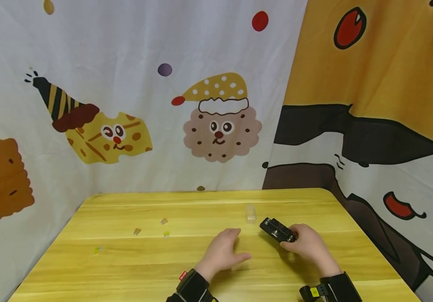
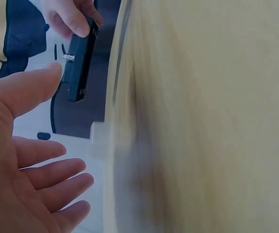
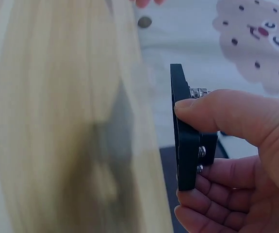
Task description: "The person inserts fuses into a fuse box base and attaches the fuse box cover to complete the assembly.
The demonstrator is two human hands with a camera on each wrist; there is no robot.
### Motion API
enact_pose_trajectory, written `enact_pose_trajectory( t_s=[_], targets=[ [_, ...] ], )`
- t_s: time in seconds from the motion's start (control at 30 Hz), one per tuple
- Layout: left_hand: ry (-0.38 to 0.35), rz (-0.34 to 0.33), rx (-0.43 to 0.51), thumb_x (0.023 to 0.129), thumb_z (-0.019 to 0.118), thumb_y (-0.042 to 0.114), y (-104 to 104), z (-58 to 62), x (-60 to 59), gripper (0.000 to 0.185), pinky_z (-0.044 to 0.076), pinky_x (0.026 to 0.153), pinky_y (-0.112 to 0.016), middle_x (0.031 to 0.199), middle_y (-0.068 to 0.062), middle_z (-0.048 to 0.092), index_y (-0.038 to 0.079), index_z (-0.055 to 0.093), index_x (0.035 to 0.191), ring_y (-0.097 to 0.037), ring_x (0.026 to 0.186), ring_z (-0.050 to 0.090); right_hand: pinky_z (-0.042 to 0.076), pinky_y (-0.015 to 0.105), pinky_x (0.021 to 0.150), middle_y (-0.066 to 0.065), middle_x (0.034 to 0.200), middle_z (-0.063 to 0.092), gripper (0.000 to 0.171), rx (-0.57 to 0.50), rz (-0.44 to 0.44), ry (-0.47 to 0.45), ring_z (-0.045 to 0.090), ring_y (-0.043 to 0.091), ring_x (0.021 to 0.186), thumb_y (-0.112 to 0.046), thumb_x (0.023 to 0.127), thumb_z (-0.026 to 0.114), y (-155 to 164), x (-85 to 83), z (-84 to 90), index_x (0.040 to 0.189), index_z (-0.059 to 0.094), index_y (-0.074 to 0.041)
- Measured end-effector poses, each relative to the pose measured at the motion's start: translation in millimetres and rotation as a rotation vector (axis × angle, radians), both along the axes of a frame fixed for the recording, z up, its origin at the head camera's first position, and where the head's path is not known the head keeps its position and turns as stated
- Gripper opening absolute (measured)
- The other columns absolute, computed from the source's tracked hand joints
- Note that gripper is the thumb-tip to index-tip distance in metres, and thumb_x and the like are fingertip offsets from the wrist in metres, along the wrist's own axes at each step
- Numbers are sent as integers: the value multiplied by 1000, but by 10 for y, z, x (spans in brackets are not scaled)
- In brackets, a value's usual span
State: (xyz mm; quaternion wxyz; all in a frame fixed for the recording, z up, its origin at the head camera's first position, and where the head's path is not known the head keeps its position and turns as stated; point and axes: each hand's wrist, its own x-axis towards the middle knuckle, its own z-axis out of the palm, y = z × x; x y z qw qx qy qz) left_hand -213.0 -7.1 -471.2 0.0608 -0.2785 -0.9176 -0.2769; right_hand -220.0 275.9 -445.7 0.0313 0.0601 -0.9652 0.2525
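My right hand (image 1: 308, 243) grips one end of a flat black rectangular device (image 1: 276, 230) and holds it tilted above the table. Silver screw-like metal fittings (image 3: 201, 151) show on one side of the device in the right wrist view, where the thumb presses its edge and the fingers curl under it. My left hand (image 1: 221, 251) is to the left of the device, over the table, with its thumb spread away from relaxed fingers and nothing in it. Beyond the hands a small clear plastic box (image 1: 251, 214) rests on the table.
Several tiny flat pieces lie scattered on the left of the wooden table (image 1: 133, 268), among them a brown one (image 1: 137, 231) and a yellow-green one (image 1: 166, 234). A cartoon-printed curtain (image 1: 125, 84) hangs behind the table and along its right side.
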Motion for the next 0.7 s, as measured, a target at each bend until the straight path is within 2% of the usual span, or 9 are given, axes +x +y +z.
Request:
enact_pose_trajectory(
  t_s=[0.3, 0.7],
  targets=[
    [-39, 46, 58, 81, 80, 41, -82, 22, -48, 75, 41, 104, -44, 132, -20, 58, -5, 54, 135, -34, 122, 55, 47, 37, 71, 6, 94, 61, 52, -9, 65, 37, 54, 17, 79, -27, 69, 89, -340, 13, 70, 107, 68, 1],
    [-48, 45, 131, 78, 84, 33, -192, 56, -82, 71, 42, 103, -44, 133, -18, 58, -3, 56, 133, -32, 122, 55, 48, 39, 76, 0, 94, 61, 46, -35, 179, 26, 56, 15, 82, -22, 63, 91, -719, 80, 95, 102, 71, -6]
  ],
)
